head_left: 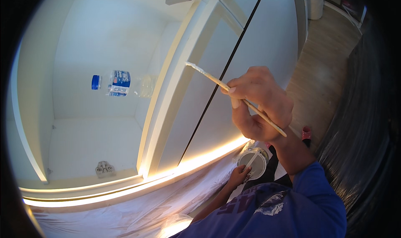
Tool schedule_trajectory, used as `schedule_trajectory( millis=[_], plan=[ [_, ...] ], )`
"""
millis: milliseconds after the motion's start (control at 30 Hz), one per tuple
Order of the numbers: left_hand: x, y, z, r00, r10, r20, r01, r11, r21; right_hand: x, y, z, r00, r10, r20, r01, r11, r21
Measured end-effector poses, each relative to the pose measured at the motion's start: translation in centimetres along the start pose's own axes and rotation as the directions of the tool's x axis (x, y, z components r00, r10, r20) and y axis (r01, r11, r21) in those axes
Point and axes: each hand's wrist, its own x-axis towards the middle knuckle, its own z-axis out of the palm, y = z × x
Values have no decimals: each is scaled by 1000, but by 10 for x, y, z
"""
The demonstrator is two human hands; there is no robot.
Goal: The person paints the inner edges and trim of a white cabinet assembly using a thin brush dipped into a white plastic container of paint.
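**Right hand (264,102) held up close, pinching a thin wooden stick (216,81)**

The thumb and fingers were clamped together on the stick, whose blunt end ran out beneath the palm. Its long axis lay on a slant, the white-coated tip pointing up and left, away from the wrist. From where I stood, that tip overlapped the pale cabinet frame (168,85); I couldn't tell whether it touched.

Lower down, the left hand (239,174) was at the near side of a round tub (264,163), beside a pale strip crossing its top. What those fingers gripped, if anything, I couldn't make out; they were small and partly turned away.

The blue shirt (313,196) bore dark lettering, bent and folded past reading, near a white smear. Inside the cabinet, a clear bottle (146,87) had its blue cap (96,82) toward the left; its blue-and-white label (120,81) carried bold print and smaller lines too fine to follow. A metal fitting (105,169) sat lower in there.

A glowing light strip (209,155) ran along the cabinet's lower edge, above plastic sheeting (125,217). Past the right forearm lay the wooden floor (326,67) and a red shoe (306,132), partly hidden. A dark, streaked surface (363,112) on the right was cut off by the lens rim, its nature unclear.
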Motion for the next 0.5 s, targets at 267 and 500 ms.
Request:
schedule_trajectory(
  millis=[267,500],
  plan=[
    [-3,3,-1,1000,6,-16,-6,1000,20,5,13,-4,999,-14,-30,13,998,-60],
    [-4,5,0,1000,0,3,1,1000,-31,9,22,-5,997,-26,-74,18,994,-105]
  ],
)
